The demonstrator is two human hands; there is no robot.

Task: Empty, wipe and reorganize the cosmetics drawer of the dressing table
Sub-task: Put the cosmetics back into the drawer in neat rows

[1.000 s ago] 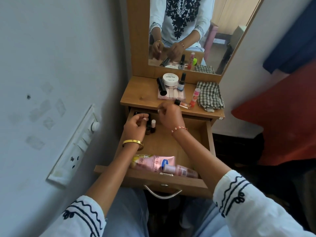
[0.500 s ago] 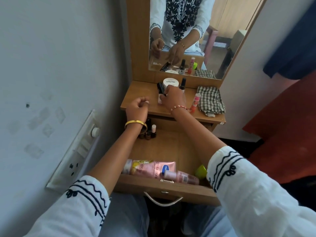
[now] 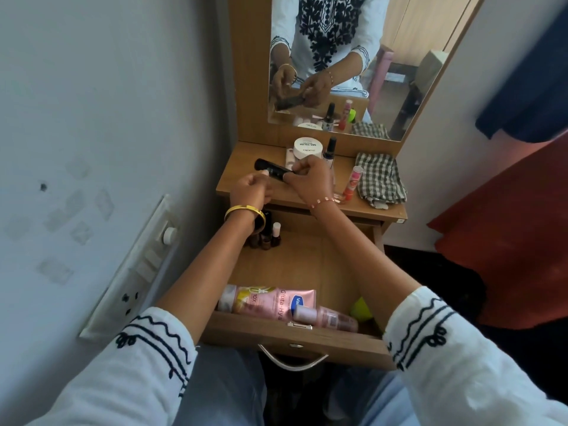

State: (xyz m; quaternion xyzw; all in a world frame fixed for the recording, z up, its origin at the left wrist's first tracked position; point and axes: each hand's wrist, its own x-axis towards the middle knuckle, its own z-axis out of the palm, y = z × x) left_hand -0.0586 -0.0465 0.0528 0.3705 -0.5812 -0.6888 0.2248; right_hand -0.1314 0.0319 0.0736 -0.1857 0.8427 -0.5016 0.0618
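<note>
The drawer (image 3: 295, 336) of the dressing table is pulled open. Over the tabletop (image 3: 242, 182), my right hand (image 3: 310, 181) grips a black tube (image 3: 270, 168) lying level. My left hand (image 3: 250, 192) is curled just left of it, its thumb touching the tube. Several small nail polish bottles (image 3: 270, 236) stand in the drawer's back left corner. A pink lotion tube (image 3: 273, 302), a pink bottle (image 3: 327, 318) and a green item (image 3: 361, 309) lie at the drawer's front.
On the tabletop stand a white jar (image 3: 307, 146), a dark polish bottle (image 3: 329, 149), a red-pink tube (image 3: 353, 181) and a checked cloth (image 3: 379, 179). The mirror (image 3: 338, 56) rises behind. A switch panel (image 3: 138, 265) sticks out from the left wall.
Both hands rose out of the drawer to the tabletop. My right hand took hold of the black tube and lifted it toward the left hand.
</note>
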